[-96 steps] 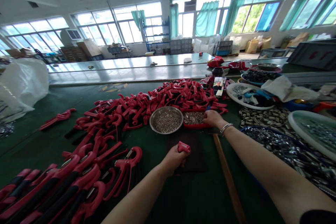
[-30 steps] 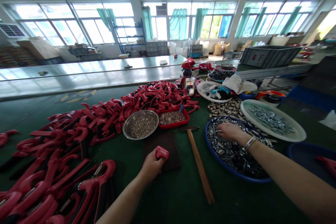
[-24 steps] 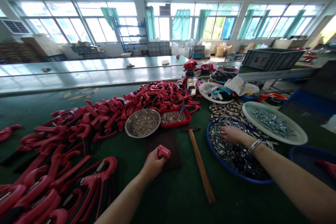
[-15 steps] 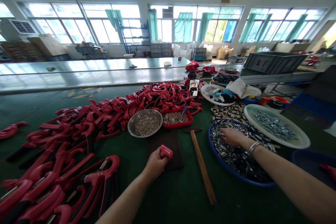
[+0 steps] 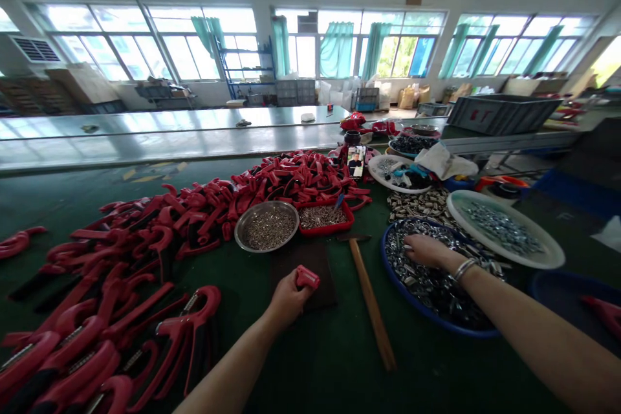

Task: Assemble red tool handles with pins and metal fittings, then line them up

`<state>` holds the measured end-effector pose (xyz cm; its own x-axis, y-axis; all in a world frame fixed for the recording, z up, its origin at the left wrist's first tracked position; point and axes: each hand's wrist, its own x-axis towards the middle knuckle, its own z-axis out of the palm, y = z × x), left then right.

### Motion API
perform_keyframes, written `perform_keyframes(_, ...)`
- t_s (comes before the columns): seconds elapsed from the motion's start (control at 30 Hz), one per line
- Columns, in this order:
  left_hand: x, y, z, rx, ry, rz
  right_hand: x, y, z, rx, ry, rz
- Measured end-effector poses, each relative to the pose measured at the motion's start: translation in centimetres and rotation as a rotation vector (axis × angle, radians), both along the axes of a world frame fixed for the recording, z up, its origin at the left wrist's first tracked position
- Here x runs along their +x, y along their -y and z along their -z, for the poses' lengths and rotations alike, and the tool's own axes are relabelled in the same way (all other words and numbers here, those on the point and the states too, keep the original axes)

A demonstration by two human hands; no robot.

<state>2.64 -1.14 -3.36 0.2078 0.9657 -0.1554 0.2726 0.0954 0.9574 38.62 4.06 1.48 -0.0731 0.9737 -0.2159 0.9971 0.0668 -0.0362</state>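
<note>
My left hand (image 5: 286,297) is closed around a red plastic handle (image 5: 307,277), its end pointing up and right, above a dark mat (image 5: 317,272). My right hand (image 5: 427,251) reaches into a blue basin (image 5: 388,265) heaped with shiny small metal parts (image 5: 427,284). Its fingers are pinched together among the parts; what is between them is too small to make out. A hammer (image 5: 371,304) with a wooden handle lies between my hands. Just beyond the mat stand a metal bowl (image 5: 237,233) of small metal pieces and a red tray (image 5: 330,229) of rivet-like pins.
Red-and-black handles (image 5: 204,220) are piled on the left, with spring-fitted hand grips (image 5: 194,323) nearer me. A phone (image 5: 356,162) stands behind. On the right are a white plate (image 5: 548,252) of metal parts, loose metal pieces (image 5: 420,202) and a grey crate (image 5: 502,115).
The view has shifted slightly. My right hand stays in the blue basin, with its fingertips moved a little. My left hand keeps hold of the red handle.
</note>
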Motion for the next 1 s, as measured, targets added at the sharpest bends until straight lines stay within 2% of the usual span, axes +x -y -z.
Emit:
perform_keyframes(0.17, -0.4, 0.4, -0.2, -0.014, -0.020, 0.014, 1.0, -0.2, -0.2, 0.048, -0.210, 0.102)
perform_keyframes(0.33, 0.1, 0.6, -0.9, -0.090, 0.044, -0.007, 2.2, 2.0, -1.1, 0.042, -0.500, 0.193)
perform_keyframes(0.43, 1.9, 1.1, -2.2, -0.222, 0.159, 0.025, 0.9, 3.6, -1.7, -0.026, -0.695, 0.219)
perform_keyframes(0.57, 6.1, 1.9, -4.4, -0.303, 0.371, 0.169, -3.4, 5.1, -2.6, -0.134, -0.989, 0.168)
perform_keyframes(0.67, 9.7, 1.7, -5.4, -0.392, 0.515, 0.111, -6.9, 6.1, -3.2, -0.056, -0.973, -0.014)
perform_keyframes(0.73, 11.6, 1.3, -5.5, -0.430, 0.574, 0.029, -8.5, 6.8, -3.4, 0.054, -0.885, -0.114)
perform_keyframes(0.8, 12.9, 0.8, -5.2, -0.431, 0.606, -0.037, -9.4, 7.3, -3.5, 0.159, -0.761, -0.158)
perform_keyframes(0.9, 13.6, 0.4, -4.9, -0.424, 0.636, -0.089, -8.8, 7.4, -3.4, 0.267, -0.608, -0.168)
perform_keyframes(1.0, 13.0, 0.3, -4.9, -0.451, 0.650, -0.061, -6.1, 6.3, -2.6, 0.457, -0.499, -0.047)
